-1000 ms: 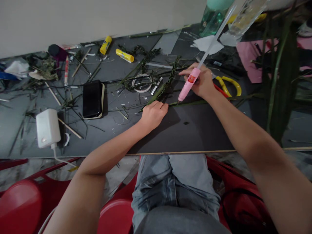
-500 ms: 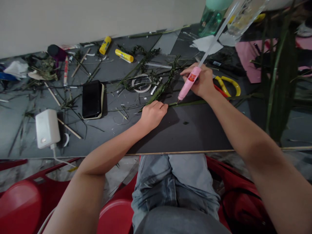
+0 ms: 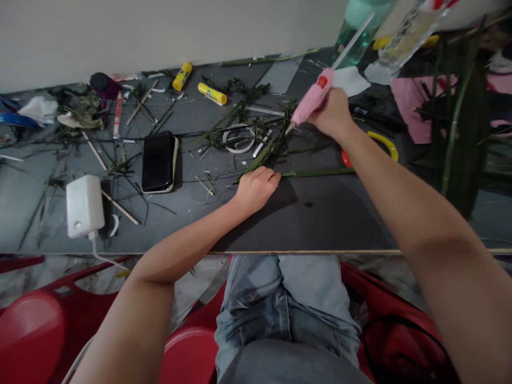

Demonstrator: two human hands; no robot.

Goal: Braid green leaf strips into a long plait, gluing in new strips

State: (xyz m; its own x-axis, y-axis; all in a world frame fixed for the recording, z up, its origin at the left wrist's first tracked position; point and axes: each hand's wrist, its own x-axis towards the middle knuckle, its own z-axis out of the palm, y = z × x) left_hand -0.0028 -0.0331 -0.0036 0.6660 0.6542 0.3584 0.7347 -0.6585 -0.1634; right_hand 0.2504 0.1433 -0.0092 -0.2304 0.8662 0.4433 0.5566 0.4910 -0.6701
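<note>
My right hand (image 3: 331, 113) is wrapped round a pink glue gun (image 3: 314, 97), whose clear stick points up and right. The gun's tip is beside a dark green braided strand (image 3: 276, 144). My left hand (image 3: 258, 186) lies closed at the near end of that strand, with its fingertips pressed down; what they grip is hidden. A long green leaf strip (image 3: 320, 172) runs right from my left fingers along the table. Just beyond my left hand lies a ring of white cord (image 3: 239, 138).
Two yellow glue sticks (image 3: 212, 94), a black phone (image 3: 158, 161) and a white power bank (image 3: 85, 206) lie to the left among leaf scraps. Yellow-handled scissors (image 3: 384, 144) lie under my right forearm. Bottles (image 3: 357, 33) and large leaves (image 3: 460, 128) are at the right.
My right hand has lifted the glue gun away from the leaf strip, up and slightly left to the braided strand. My left hand stays in place; the view has shifted slightly.
</note>
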